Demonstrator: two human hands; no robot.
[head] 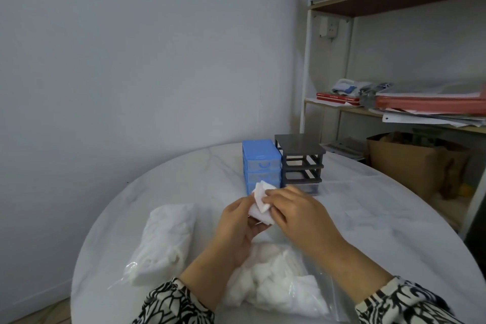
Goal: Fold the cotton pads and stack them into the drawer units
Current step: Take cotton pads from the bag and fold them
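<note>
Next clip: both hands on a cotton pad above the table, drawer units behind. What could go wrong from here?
1. The pad is pinched in mid-air between the left hand and right hand; the fold may come out uneven or spring open.
2. The blue unit has its drawers shut, so one hand must let go to open one, and the pad could unfold.
3. The open bag lies under the forearms; a sleeve could drag it.

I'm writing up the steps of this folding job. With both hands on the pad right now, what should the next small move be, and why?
Probably press the fold flat. The left hand and the right hand both pinch one cotton pad in the air, with its upper flap still loose. The blue drawer unit behind it shows no drawer pulled out, so stowing seems a later step.
</note>
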